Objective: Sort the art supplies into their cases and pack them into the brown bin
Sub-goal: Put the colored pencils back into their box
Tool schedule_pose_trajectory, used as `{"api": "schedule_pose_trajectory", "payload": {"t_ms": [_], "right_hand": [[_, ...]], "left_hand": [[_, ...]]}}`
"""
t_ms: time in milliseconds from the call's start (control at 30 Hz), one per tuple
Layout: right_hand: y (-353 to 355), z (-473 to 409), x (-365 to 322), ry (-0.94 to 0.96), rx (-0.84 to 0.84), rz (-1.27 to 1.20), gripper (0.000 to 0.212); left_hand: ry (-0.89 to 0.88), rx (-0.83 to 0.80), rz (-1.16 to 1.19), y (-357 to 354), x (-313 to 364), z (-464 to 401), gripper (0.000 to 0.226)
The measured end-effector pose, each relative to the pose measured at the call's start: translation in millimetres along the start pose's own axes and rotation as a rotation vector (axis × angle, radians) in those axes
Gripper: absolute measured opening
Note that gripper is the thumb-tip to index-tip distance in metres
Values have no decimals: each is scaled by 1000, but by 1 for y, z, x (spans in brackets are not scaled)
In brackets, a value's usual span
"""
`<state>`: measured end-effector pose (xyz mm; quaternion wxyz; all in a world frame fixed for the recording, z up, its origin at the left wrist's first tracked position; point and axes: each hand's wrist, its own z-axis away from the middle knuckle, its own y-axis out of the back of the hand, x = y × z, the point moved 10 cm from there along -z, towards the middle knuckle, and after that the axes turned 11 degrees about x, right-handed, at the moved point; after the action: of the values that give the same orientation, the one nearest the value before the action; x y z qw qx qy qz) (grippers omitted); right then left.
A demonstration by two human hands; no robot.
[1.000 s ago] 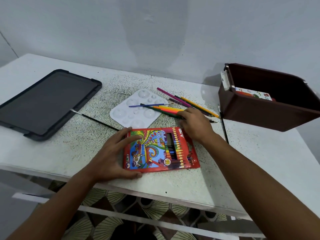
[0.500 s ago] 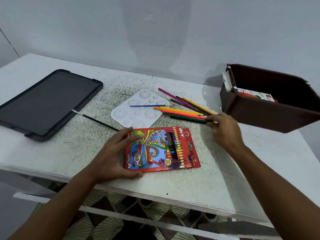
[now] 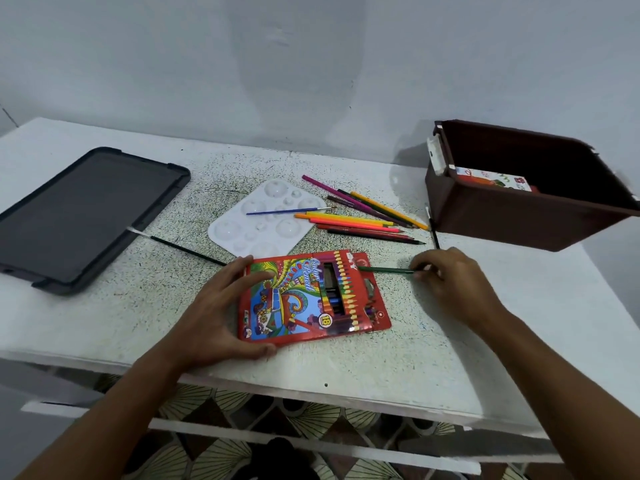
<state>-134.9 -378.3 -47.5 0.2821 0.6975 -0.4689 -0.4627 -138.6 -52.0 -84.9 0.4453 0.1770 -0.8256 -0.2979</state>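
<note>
Red cardboard pencil case (image 3: 313,296) lies flat on the speckled white bench (image 3: 138,306), pinned by the left hand (image 3: 221,313), whose fingers are spread over its near-left corner w/ thumb along the near edge. The right hand (image 3: 453,282), just right of the case, pinches a green pencil (image 3: 386,270) between thumb & fingertips; the pencil's far end touches the case's top-right corner, at its open end. Beyond both hands, a loose fan of coloured pencils (image 3: 360,220) rests on the bench: pink, yellow, orange, red, dark ones. Left of that fan, beyond the left hand, sits a white paint palette (image 3: 263,220) w/ a thin blue brush (image 3: 284,211) across it. A black-handled brush (image 3: 183,249) lies left of the palette, beyond the left hand, its bristle end touching the edge of a dark tablet (image 3: 83,216) farther left. Another thin black brush (image 3: 433,230) lies just beyond the right hand, beside the brown bin (image 3: 512,216). The bin stands at the bench's far-right corner, well beyond the right hand, w/ a printed box (image 3: 491,177) inside.
</note>
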Motion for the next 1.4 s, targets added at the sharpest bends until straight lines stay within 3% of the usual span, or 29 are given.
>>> {"api": "schedule_pose_trajectory", "payload": {"t_ms": [133, 300, 500, 667, 933, 1000, 1067, 1133, 1400], "right_hand": [[-31, -1, -35, 29, -65, -154, 12], [-63, -2, -52, 45, -151, -181, 15], [-69, 1, -43, -101, -214, -355, 14], [-70, 2, -45, -111, -225, -389, 21], [-64, -4, -42, -172, -256, -456, 14], [-47, -18, -27, -201, -107, -352, 15], [-30, -31, -8, -163, 39, -21, 25], [-25, -35, 10, -189, 46, 204, 31], [-25, -27, 31, -256, 12, 227, 24]], "left_hand": [[-20, 2, 8, -1, 3, -2, 96], [-12, -3, 11, 1, 2, 0, 96], [-5, -3, 19, 1, 0, 1, 96], [1, -3, 16, 1, -1, 1, 97], [16, 7, 11, 1, -1, 1, 99], [17, 6, 6, 1, -1, 1, 99], [21, 5, 9, 1, -2, 1, 98], [23, 6, 12, 1, -3, 2, 98], [31, -1, 15, 1, -4, 2, 98]]}}
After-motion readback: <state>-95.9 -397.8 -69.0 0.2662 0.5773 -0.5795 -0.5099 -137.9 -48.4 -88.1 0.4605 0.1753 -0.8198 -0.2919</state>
